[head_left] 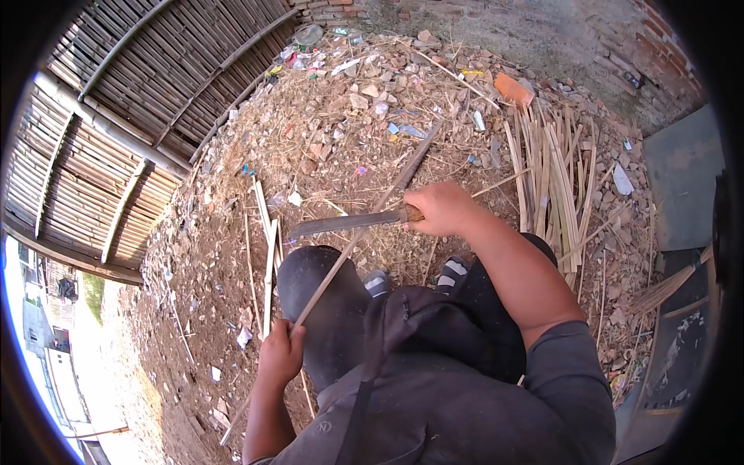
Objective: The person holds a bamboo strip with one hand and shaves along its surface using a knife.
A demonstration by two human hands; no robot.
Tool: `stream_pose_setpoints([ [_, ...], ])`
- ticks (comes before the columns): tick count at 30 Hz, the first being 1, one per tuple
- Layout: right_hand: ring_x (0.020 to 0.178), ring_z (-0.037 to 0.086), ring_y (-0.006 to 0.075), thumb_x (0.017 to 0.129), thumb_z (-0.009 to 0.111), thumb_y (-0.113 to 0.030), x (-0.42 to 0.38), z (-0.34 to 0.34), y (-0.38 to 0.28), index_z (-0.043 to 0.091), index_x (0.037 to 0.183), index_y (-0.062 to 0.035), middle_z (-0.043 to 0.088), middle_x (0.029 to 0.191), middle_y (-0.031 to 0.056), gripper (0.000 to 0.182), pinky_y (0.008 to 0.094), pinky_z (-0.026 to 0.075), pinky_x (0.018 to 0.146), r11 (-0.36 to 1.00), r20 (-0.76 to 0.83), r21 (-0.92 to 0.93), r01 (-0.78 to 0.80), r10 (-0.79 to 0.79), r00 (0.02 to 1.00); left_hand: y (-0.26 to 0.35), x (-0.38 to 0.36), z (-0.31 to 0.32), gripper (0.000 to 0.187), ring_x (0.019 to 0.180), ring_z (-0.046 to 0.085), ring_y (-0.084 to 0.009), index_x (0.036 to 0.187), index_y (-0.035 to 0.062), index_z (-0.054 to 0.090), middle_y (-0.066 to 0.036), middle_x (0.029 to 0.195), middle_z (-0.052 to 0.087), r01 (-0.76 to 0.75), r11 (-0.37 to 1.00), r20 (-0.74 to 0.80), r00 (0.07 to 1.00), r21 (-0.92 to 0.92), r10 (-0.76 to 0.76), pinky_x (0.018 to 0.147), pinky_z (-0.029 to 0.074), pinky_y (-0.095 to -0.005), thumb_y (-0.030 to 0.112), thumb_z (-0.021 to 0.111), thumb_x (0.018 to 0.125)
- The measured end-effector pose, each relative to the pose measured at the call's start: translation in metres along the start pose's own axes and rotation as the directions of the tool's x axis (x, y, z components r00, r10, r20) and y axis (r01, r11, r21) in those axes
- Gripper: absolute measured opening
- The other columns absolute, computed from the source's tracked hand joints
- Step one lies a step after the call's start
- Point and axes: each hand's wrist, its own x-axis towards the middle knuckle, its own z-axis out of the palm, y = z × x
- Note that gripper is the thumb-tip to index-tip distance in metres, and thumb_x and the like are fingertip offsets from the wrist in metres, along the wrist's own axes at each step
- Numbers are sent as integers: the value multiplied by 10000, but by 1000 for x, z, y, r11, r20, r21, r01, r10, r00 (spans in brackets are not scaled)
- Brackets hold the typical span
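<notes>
My left hand (pixel 280 353) is closed around a long, thin bamboo strip (pixel 329 277). The strip slants from beside my left forearm, over my left knee, toward the rubble in front. In my right hand (pixel 443 208) is the handle of a machete (pixel 337 224), its dark blade pointing left. Blade and strip cross just beyond my knees, roughly midway along the strip. My right fingers wrap the brown handle.
Split bamboo strips (pixel 554 174) lie piled at the right, with a few more strips (pixel 269 271) at the left. Rubble and litter cover the ground. A bamboo fence (pixel 170 77) stands at the left, a brick wall (pixel 535 43) behind, and a grey panel (pixel 686 182) at the right.
</notes>
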Motion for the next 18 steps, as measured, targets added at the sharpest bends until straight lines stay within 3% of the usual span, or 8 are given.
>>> stream_pose_setpoints([
  [3, 868, 698, 379, 824, 753, -473, 0, 1, 3, 650, 948, -108, 703, 857, 161, 399, 504, 543, 750, 992, -57, 102, -77, 83, 995, -4, 2, 1, 343, 833, 655, -501, 1031, 1, 574, -277, 827, 676, -21, 999, -8, 1000, 27, 21, 743, 501, -556, 343, 541, 1024],
  [6, 895, 697, 375, 846, 732, -452, 3, -8, 2, 651, 966, -97, 705, 888, 165, 383, 505, 544, 762, 989, -24, 75, -124, 126, 992, -5, 9, -3, 377, 820, 645, -515, 949, -5, 579, -294, 800, 659, -2, 997, 74, 997, 76, -4, 729, 491, -570, 355, 512, 1037],
  [9, 887, 698, 375, 858, 716, -403, -1, -6, -11, 649, 967, -93, 702, 882, 168, 335, 510, 544, 762, 995, 22, 50, -92, 91, 996, -2, 12, -6, 392, 810, 633, -523, 892, -7, 570, -301, 790, 647, -12, 999, 98, 995, 33, 8, 712, 479, -581, 343, 489, 1049],
  [10, 878, 698, 371, 836, 710, -339, 0, -1, -11, 652, 952, -93, 699, 859, 166, 278, 510, 545, 760, 997, 22, 80, -14, 13, 1000, -2, 13, -6, 393, 806, 630, -523, 886, -6, 570, -300, 787, 645, -22, 999, 91, 996, 28, 19, 707, 475, -583, 340, 485, 1050],
  [13, 881, 698, 365, 801, 716, -304, 7, 4, -9, 654, 938, -90, 698, 850, 163, 262, 504, 545, 766, 993, 83, 113, -28, 19, 996, -4, 15, -3, 392, 796, 622, -524, 876, -2, 569, -296, 776, 640, -34, 999, 76, 997, 24, 32, 695, 466, -588, 335, 477, 1054],
  [14, 878, 698, 360, 778, 715, -286, 16, 21, 9, 662, 945, -92, 701, 860, 159, 261, 499, 546, 766, 978, 37, 210, -19, 12, 999, -6, 14, 0, 390, 794, 620, -524, 879, 0, 568, -294, 772, 638, -32, 999, 72, 997, 29, 30, 693, 465, -589, 335, 475, 1055],
  [17, 854, 690, 394, 780, 727, -269, 27, 25, 22, 679, 978, -77, 702, 865, 187, 280, 496, 550, 759, 962, -64, 246, -122, 141, 988, -13, 17, 4, 382, 797, 617, -523, 901, 5, 569, -293, 767, 632, -21, 999, 71, 997, 29, 19, 687, 459, -595, 341, 472, 1056],
  [18, 855, 699, 366, 778, 721, -269, 26, 19, 15, 673, 983, -96, 707, 865, 152, 273, 505, 548, 760, 972, -28, 172, -160, 167, 986, -12, 16, 2, 377, 798, 618, -522, 904, 8, 568, -291, 769, 634, -20, 999, 70, 997, 25, 18, 686, 459, -595, 340, 472, 1056],
])
